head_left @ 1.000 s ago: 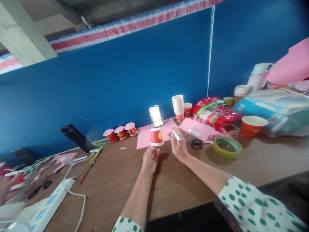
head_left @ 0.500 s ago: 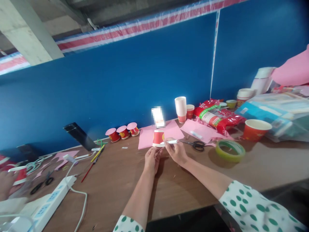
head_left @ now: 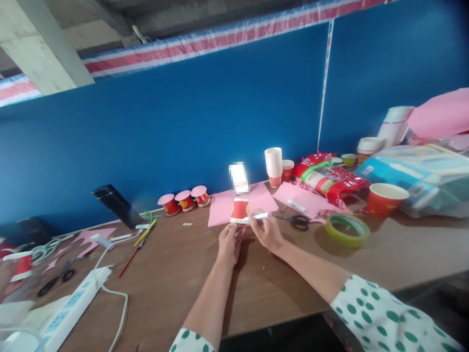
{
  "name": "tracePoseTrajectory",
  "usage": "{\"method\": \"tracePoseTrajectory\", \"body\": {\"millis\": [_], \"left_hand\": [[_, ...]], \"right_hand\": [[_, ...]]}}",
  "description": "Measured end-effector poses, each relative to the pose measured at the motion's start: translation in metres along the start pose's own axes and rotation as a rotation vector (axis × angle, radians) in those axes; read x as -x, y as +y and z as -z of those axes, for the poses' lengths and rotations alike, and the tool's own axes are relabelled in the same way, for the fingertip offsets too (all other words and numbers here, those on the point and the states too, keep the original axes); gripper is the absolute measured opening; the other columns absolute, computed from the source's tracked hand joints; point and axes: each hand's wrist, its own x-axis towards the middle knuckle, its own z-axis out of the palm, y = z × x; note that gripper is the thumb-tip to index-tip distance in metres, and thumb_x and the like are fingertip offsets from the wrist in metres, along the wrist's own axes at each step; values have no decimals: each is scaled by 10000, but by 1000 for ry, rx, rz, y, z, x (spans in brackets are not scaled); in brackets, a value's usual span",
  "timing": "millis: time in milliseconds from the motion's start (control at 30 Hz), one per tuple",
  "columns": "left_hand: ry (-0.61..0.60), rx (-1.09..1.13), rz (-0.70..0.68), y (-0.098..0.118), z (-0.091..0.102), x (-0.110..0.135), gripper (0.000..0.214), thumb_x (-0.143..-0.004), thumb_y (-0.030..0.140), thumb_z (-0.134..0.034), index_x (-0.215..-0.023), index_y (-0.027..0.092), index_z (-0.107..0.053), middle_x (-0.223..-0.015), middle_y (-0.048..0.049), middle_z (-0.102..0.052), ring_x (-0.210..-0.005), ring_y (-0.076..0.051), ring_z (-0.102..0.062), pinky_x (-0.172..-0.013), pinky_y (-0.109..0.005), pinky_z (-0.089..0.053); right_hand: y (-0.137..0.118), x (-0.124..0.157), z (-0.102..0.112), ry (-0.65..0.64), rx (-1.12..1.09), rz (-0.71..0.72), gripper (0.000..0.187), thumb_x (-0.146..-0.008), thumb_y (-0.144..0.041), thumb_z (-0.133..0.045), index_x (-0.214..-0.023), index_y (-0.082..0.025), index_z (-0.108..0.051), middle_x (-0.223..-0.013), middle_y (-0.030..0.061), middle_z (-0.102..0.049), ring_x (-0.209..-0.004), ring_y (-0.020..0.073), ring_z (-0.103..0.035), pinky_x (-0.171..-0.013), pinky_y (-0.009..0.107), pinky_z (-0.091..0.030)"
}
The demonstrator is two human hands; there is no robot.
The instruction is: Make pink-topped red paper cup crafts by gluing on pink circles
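Note:
Straight ahead over the table, a red paper cup [head_left: 240,208] with a white band at its lower edge is pinched in the fingers of my left hand [head_left: 230,242]. A slim white pen [head_left: 261,216] lies in the closed fingers of my right hand [head_left: 269,232]. Its tip meets the pale lower edge of the cup, though the exact contact is too small to make out. Behind the cup lie sheets of pink paper [head_left: 219,205]. Black-handled scissors [head_left: 298,222] rest just right of my right hand.
Three red cups with pink paper discs [head_left: 183,199] stand by the blue partition. Right are stacked white cups [head_left: 273,164], a red packet [head_left: 322,177], a tape roll [head_left: 347,232] and a red cup [head_left: 386,200]. Left are a power strip [head_left: 75,308] and a co-worker's hand [head_left: 7,278] holding a red cup.
The view has shifted slightly, so most things sit a little further left. My hands keep their hold on the cup and pen. The co-worker's cup shows at a different tilt.

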Motion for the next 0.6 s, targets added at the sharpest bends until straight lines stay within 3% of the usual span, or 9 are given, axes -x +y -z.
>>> {"method": "tracePoseTrajectory", "body": {"millis": [600], "left_hand": [[24,-51,16,-2,1,0,184,-686,250,-704,-783,113,-629,-800,-82,-695,-766,-142,-667,-691,-210,-515]], "right_hand": [[1,-2,1,18,-26,-71,213,-889,-295,-398,-813,-196,-572,-660,32,-592,-577,158,-557,-590,275,-451]]}}
